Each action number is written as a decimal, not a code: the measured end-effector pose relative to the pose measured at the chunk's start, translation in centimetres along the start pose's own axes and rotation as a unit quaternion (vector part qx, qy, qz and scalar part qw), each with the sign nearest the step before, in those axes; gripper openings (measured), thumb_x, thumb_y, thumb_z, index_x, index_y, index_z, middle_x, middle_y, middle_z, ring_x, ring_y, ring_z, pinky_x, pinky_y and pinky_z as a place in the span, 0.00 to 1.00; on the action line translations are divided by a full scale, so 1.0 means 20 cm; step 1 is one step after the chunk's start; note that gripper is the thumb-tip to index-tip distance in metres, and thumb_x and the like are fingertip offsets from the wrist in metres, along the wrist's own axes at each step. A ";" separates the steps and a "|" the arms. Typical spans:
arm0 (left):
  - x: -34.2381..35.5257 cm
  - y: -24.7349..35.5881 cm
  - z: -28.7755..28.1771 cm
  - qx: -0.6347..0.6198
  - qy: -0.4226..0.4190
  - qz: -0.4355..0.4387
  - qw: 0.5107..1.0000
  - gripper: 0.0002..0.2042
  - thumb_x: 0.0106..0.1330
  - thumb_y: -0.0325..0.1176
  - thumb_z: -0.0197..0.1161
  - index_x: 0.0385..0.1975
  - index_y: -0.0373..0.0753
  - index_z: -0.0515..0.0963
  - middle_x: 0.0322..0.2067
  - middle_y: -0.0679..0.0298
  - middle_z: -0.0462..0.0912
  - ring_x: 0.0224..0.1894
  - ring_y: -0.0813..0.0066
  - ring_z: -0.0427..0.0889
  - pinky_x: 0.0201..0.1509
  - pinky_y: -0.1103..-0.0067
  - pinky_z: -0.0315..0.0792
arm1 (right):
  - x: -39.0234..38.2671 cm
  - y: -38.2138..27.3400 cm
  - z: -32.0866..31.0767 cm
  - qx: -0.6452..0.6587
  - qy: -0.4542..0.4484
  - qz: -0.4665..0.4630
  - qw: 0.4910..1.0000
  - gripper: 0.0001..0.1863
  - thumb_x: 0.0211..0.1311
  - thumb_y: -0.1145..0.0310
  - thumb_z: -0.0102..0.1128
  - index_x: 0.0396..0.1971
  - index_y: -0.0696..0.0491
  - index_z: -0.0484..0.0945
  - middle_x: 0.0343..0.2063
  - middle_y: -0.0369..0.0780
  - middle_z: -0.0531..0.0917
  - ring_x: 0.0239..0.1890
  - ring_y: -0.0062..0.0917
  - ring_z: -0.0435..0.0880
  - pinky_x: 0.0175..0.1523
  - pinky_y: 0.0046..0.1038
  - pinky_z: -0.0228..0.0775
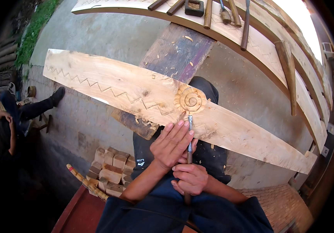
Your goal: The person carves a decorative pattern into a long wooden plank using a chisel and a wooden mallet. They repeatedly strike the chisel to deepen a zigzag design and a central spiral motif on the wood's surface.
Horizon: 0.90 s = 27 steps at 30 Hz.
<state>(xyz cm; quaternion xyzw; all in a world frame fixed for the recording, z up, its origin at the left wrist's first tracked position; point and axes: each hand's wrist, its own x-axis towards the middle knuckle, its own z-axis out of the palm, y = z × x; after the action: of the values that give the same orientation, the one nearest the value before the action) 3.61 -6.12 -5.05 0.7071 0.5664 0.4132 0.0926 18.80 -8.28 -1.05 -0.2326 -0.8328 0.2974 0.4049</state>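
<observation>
A long, tapered pale wooden board (108,77) lies across my lap and a plank beneath it. A carved spiral rosette (190,99) stands out near its middle, with zigzag grooves to the left. My right hand (190,178) is wrapped round the wooden handle of a wood-carving chisel (190,124). The chisel's tip meets the board just below the rosette. My left hand (171,143) rests on the board's near edge, fingers stretched along the metal shaft, its thumb on the other side, steadying it. Loose shavings lie left of my fingers.
Curved boards (268,58) at the far right bear several tools, a small dark square box (194,7) and a wooden mallet (287,73). Wood blocks (110,173) are piled at the near left, beside a curved jointed stick (85,182). Another person (9,124) sits at the left.
</observation>
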 end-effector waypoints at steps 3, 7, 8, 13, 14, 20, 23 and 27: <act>0.00 0.00 0.01 -0.003 0.013 -0.003 1.000 0.15 0.71 0.34 0.78 0.55 0.41 0.90 0.54 0.55 0.95 0.61 0.59 0.93 0.73 0.63 0.80 | 0.00 0.00 0.00 -0.010 -0.002 -0.002 1.000 0.17 0.52 0.74 0.78 0.17 0.51 0.73 0.32 0.40 0.88 0.46 0.36 0.93 0.46 0.35 0.91; 0.01 0.00 0.00 -0.001 0.008 0.001 1.000 0.15 0.70 0.34 0.78 0.54 0.41 0.91 0.53 0.56 0.95 0.60 0.60 0.93 0.72 0.63 0.81 | -0.02 -0.01 0.01 -0.012 0.000 0.005 1.000 0.17 0.52 0.74 0.78 0.17 0.51 0.73 0.32 0.40 0.88 0.45 0.35 0.92 0.47 0.36 0.91; 0.01 0.00 0.00 -0.002 0.004 0.001 1.000 0.15 0.70 0.34 0.78 0.54 0.41 0.91 0.53 0.56 0.95 0.60 0.59 0.94 0.72 0.63 0.81 | -0.03 -0.01 0.01 -0.013 0.002 0.003 1.000 0.17 0.52 0.74 0.78 0.17 0.51 0.73 0.32 0.39 0.88 0.45 0.35 0.92 0.47 0.36 0.91; 0.00 -0.01 0.01 -0.002 0.011 0.001 1.000 0.15 0.69 0.32 0.79 0.54 0.40 0.90 0.53 0.54 0.95 0.60 0.58 0.94 0.72 0.62 0.81 | -0.01 -0.01 0.03 -0.022 0.006 0.001 1.000 0.17 0.52 0.73 0.78 0.17 0.51 0.74 0.32 0.39 0.88 0.45 0.35 0.92 0.48 0.37 0.92; 0.00 -0.01 0.01 0.000 0.012 0.001 1.000 0.15 0.70 0.33 0.78 0.54 0.41 0.90 0.53 0.55 0.95 0.60 0.59 0.94 0.72 0.63 0.81 | -0.01 -0.01 0.04 -0.024 0.008 0.001 1.000 0.17 0.52 0.73 0.78 0.17 0.51 0.74 0.32 0.39 0.88 0.45 0.34 0.92 0.48 0.37 0.92; 0.01 0.00 0.02 -0.004 0.016 0.003 1.000 0.14 0.69 0.31 0.78 0.54 0.40 0.91 0.52 0.56 0.95 0.60 0.60 0.94 0.71 0.64 0.81 | -0.02 -0.02 0.05 -0.030 0.012 0.011 0.999 0.16 0.52 0.72 0.79 0.18 0.50 0.75 0.32 0.38 0.88 0.44 0.33 0.92 0.40 0.32 0.88; 0.00 -0.01 0.01 0.006 0.015 -0.001 1.000 0.14 0.69 0.31 0.79 0.53 0.40 0.91 0.52 0.56 0.96 0.60 0.61 0.94 0.72 0.65 0.81 | 0.00 -0.01 0.05 -0.033 0.009 0.008 0.999 0.16 0.53 0.72 0.80 0.19 0.50 0.76 0.33 0.38 0.88 0.43 0.32 0.91 0.37 0.30 0.86; 0.00 -0.01 0.02 0.005 0.022 -0.003 1.000 0.14 0.68 0.31 0.79 0.53 0.40 0.91 0.51 0.57 0.96 0.59 0.62 0.94 0.72 0.65 0.81 | 0.02 -0.01 0.03 -0.045 -0.005 0.016 0.999 0.14 0.55 0.72 0.80 0.20 0.51 0.79 0.32 0.38 0.88 0.44 0.31 0.92 0.43 0.31 0.88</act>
<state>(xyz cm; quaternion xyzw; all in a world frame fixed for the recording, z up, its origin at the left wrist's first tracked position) 3.78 -5.96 -5.53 0.6966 0.5723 0.4256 0.0781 18.06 -8.39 -1.01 -0.2627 -0.8435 0.2672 0.3849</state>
